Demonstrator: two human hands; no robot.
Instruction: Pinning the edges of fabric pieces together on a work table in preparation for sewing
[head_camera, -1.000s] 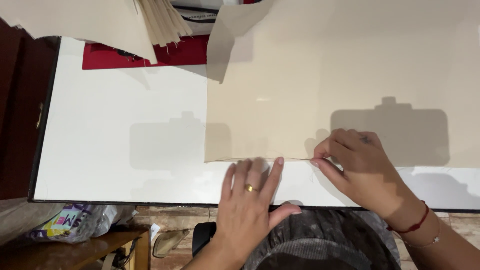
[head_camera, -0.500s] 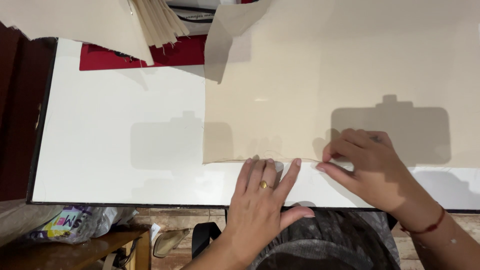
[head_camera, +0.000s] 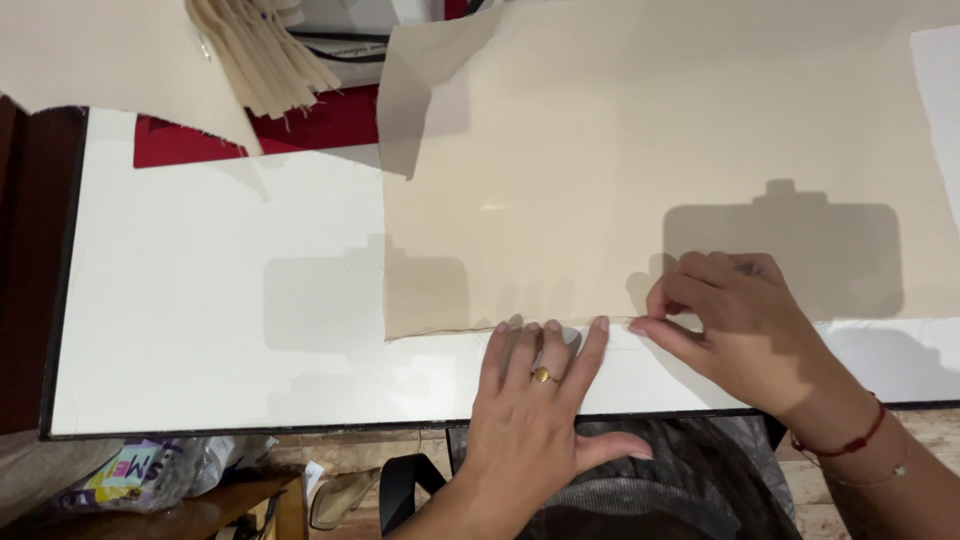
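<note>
**Hands at the cloth's near edge**

We see a beige cloth (head_camera: 620, 170) spread on a white table (head_camera: 200, 300), its near edge under both hands. Our left hand (head_camera: 535, 400) lies flat and open, fingertips pressing that edge. Our right hand (head_camera: 735, 325) pinches the edge between thumb and curled fingers.

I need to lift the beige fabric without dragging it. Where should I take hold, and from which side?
Grip the beige fabric along its near hem, coming from the table's front edge. That edge lies flat and free, where the right hand's fingers already pinch it and the left hand presses beside it.
</note>
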